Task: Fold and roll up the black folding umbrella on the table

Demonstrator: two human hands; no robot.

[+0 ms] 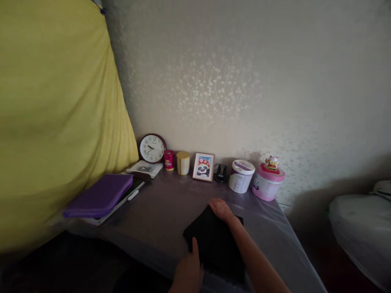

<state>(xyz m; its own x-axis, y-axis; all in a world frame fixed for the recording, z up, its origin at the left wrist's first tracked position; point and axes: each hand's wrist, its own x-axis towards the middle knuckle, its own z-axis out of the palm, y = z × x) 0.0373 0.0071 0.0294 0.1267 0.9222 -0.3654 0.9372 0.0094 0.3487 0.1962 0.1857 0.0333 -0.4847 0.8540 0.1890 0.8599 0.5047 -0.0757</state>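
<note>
Black cloth point(216, 246), seemingly folded, lies on the table cover point(161, 203) near the front edge, both hands at it. Right hand point(220, 209) is palm down at the far edge, fingers close together; can't tell if it pinches any fabric. Left hand point(188, 272) has the index finger out over the near-left part, the rest looking curled; dim, can't tell if they grip anything.

Main risk: the cover looks smooth, so a one-sided push could skid the cloth or ruck the cover. If layers aren't held together, they may slide apart and leave crooked edges. Cloth sits close to the front; a tug toward the body could drag it off. Black on black in poor light makes a crease or misaligned corner easy to miss.

Far reach of the right hand could bump the black gadget point(220, 173) or picture frame point(198, 178); the frame stands upright, so it could tip.
</note>
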